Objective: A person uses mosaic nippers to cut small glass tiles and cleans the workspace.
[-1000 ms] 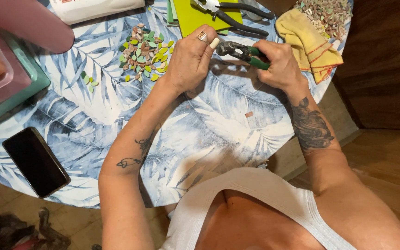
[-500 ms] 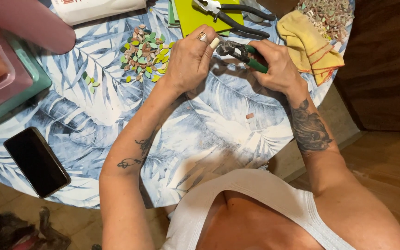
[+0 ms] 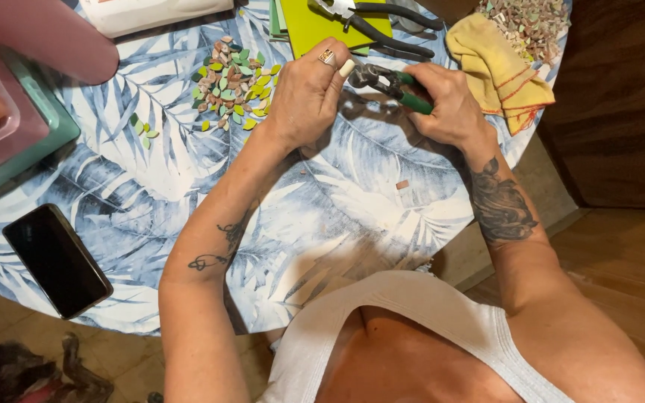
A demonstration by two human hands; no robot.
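Note:
My right hand [image 3: 451, 104] grips green-handled nippers [image 3: 393, 83] over a round table with a blue leaf-print cloth [image 3: 188, 186]. My left hand [image 3: 309, 93], a ring on one finger, is closed at the nippers' jaws; whatever small piece it pinches there is hidden by the fingers. Just left of it lies a heap of small leaf-shaped mosaic pieces [image 3: 234, 82] in green, yellow, pink and brown. A few loose green pieces [image 3: 142, 128] lie further left.
A black phone [image 3: 57, 260] lies near the table's near-left edge. Stacked pink and teal trays [image 3: 9, 127] sit at left. At the back are a yellow-green sheet [image 3: 330, 22], black-handled pliers [image 3: 382, 22], a yellow cloth [image 3: 498, 71] and a pile of tile bits [image 3: 531, 22].
Both hands stay together at the nippers with only slight shifts. Nothing on the table has moved.

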